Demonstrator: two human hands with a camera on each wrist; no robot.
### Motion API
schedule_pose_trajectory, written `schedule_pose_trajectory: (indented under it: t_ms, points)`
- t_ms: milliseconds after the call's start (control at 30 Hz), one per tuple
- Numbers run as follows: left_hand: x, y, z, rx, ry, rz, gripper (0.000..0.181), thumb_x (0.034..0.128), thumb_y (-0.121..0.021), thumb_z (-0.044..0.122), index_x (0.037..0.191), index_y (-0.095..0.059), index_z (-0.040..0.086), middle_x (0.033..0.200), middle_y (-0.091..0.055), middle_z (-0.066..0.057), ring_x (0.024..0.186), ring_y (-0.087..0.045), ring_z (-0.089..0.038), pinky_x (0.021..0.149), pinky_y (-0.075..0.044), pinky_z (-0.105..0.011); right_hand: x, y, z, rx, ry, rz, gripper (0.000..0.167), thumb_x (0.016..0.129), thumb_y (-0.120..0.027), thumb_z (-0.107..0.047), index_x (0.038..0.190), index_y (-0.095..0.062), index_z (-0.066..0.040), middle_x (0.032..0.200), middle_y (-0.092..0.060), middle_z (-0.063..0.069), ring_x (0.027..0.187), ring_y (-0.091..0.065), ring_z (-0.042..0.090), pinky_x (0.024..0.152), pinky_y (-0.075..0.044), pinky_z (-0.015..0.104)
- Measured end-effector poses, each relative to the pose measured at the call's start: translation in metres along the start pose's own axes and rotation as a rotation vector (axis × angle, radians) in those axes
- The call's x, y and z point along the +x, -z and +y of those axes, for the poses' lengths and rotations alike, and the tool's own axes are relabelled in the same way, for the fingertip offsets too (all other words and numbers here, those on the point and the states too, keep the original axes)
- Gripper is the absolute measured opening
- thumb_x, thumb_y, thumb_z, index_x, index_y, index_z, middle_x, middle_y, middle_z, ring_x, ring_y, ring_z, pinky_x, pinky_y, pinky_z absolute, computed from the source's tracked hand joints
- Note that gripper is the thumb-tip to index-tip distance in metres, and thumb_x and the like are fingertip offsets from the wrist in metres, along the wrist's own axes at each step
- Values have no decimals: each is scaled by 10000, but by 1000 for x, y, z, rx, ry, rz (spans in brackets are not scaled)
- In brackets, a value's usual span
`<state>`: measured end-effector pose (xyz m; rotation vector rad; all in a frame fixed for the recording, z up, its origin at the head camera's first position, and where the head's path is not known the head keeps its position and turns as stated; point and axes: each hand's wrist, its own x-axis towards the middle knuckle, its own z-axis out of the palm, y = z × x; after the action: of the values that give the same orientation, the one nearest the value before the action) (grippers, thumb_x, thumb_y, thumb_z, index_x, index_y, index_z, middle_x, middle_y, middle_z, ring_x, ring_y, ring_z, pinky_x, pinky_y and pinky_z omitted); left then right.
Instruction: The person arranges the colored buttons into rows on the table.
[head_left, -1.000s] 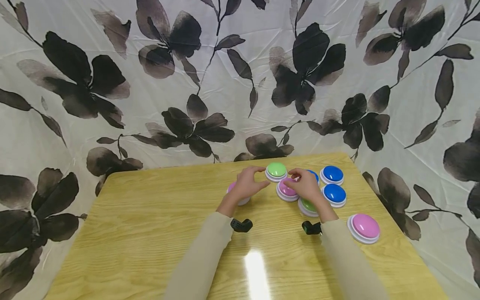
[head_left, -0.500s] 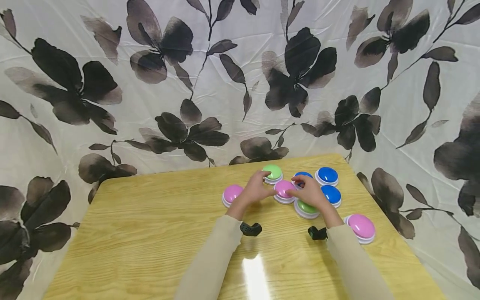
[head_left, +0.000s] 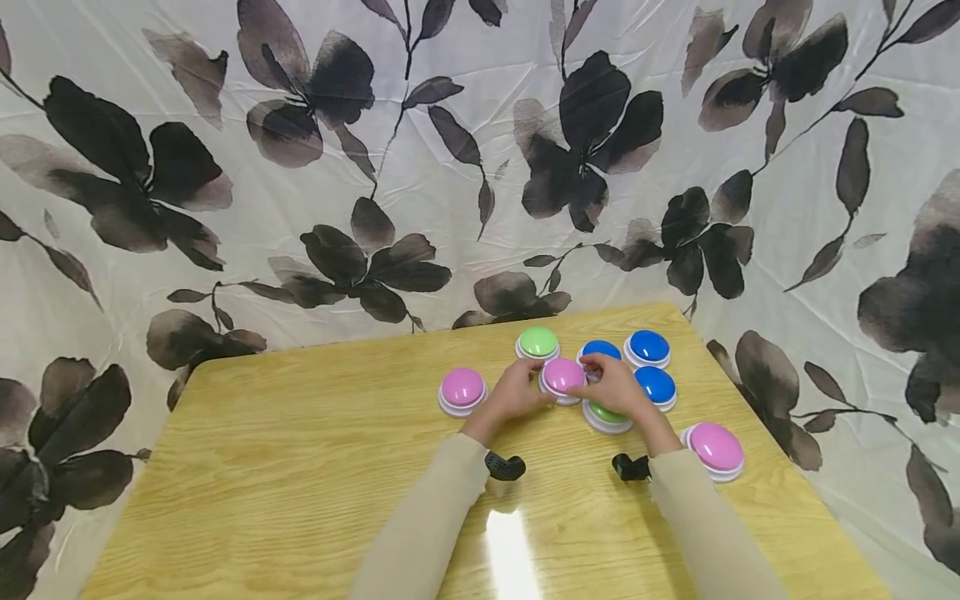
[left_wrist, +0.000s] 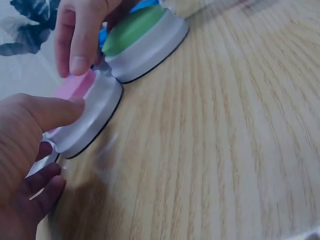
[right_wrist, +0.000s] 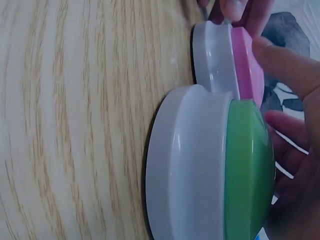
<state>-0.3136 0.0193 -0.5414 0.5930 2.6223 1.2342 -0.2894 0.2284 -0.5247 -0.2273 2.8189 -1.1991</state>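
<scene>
In the head view, my left hand (head_left: pixel 517 393) holds the left side of a pink push button (head_left: pixel 562 376) with a white base. Its thumb lies against the base in the left wrist view. From the other side, my right hand (head_left: pixel 615 387) curls around the same button, its thumb on the pink dome (right_wrist: pixel 248 65). A green push button (right_wrist: pixel 247 165) stands close to the pink one, partly under my right hand. Behind the left hand is another green push button (head_left: pixel 537 342), and a blue push button (head_left: pixel 600 350) sits just beyond my right fingers.
Two more blue push buttons (head_left: pixel 648 347) stand at the back right of the wooden table (head_left: pixel 315 467). One pink push button (head_left: pixel 462 389) is to the left, another pink push button (head_left: pixel 715 447) at the right. A floral cloth (head_left: pixel 420 150) hangs behind.
My left hand has come rightward from beside the far green button onto the middle pink button. My right hand has shifted to that button's right side. The head view has turned slightly.
</scene>
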Motion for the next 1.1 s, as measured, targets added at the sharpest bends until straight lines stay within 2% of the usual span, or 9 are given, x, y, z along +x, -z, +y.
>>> schedule_pose_trajectory:
  t_ms: [100,233,400,467,633,767,1100]
  points:
    - [1,-3,-1,16,-30,12,650,779,-828,191,1341,-544,27,1279,-593,-92,1189,-537,-238,1013,-424,-356,1,-1,-2,-30,-10,-21,705,783,-828,-294,1328,-525,36,1222,-598,199,1091,-580,324,929,-494,448]
    - [4,-5,-1,53,-75,-2,662,790,-820,192,1352,-527,1,1271,-598,-115,1200,-534,-243,1032,-408,-362,1,-4,-4,-109,-10,-5,758,749,-854,-296,1320,-521,74,1222,-604,216,1104,-584,331,941,-482,465]
    - [8,-5,-3,105,-91,-2,669,795,-821,215,1355,-526,-1,1295,-590,-116,1232,-516,-235,1061,-376,-344,5,-8,-8,-202,-8,-14,842,691,-877,-397,1303,-544,76,1163,-642,190,1056,-605,309,920,-482,486]
    - [8,-4,-5,97,-93,-12,663,796,-824,224,1356,-534,18,1304,-589,-101,1243,-507,-219,1070,-362,-332,7,-9,-9,-217,-23,-24,831,677,-880,-421,1281,-571,59,1125,-655,164,1013,-610,287,899,-492,484]
    - [6,-3,-8,39,-98,-10,673,785,-834,236,1359,-539,45,1330,-574,-81,1276,-478,-208,1088,-337,-336,12,-11,-9,-192,-44,-44,775,659,-899,-398,1235,-612,34,1099,-645,145,985,-600,275,902,-495,475]
    - [5,-2,-11,7,-85,7,671,788,-831,217,1365,-532,51,1349,-557,-80,1295,-457,-212,1098,-323,-350,13,-13,-9,-161,-59,-39,816,644,-906,-409,1258,-598,31,1147,-614,164,1032,-584,300,931,-480,482]
    - [4,-4,-13,9,-92,-13,631,795,-826,218,1339,-555,51,1283,-591,-69,1213,-515,-190,1046,-388,-333,9,-12,-8,-147,-74,-44,846,643,-900,-432,1277,-584,31,1142,-643,158,1041,-592,299,922,-486,477]
